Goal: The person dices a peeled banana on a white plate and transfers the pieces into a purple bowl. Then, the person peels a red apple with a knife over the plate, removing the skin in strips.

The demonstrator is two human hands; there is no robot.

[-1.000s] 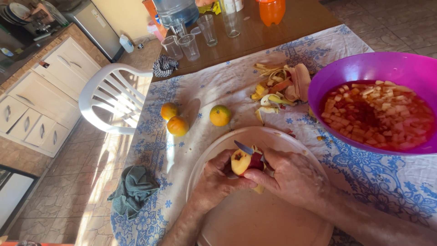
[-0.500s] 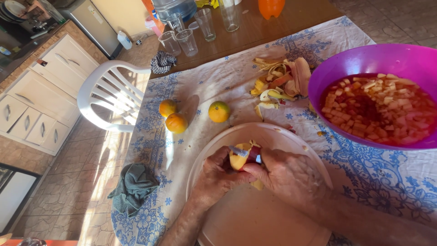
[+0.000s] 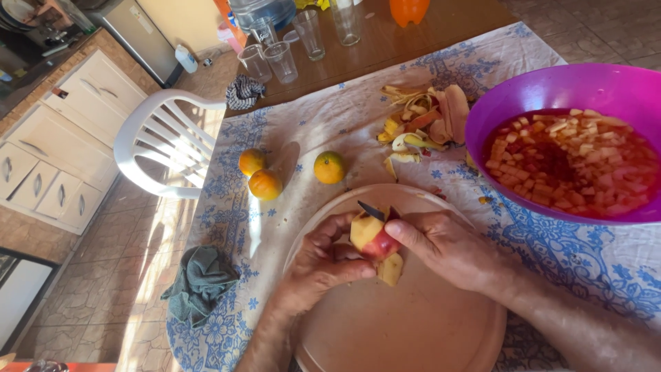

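Head view: a partly peeled apple [image 3: 372, 236], red skin remaining on its lower side, is held over a round beige tray [image 3: 413, 324] that is set on the surface [image 3: 592, 269], which is covered by a blue-patterned white tablecloth. The apple is grasped from the left by the left hand [image 3: 322, 258]. The right hand [image 3: 447, 246] is closed around what appears to be a small knife [image 3: 372, 211], of which only the dark blade tip is seen at the apple's top. A cut apple piece [image 3: 390, 269] lies just beneath the fruit. A purple bowl [image 3: 551, 89] of chopped fruit in red liquid is placed to the right, a heap of peels [image 3: 423, 124] beside it. Three small oranges [image 3: 265, 184] are grouped near the tray's upper left. A grey cloth [image 3: 201, 281] hangs at the surface edge, near a white plastic chair [image 3: 165, 141].
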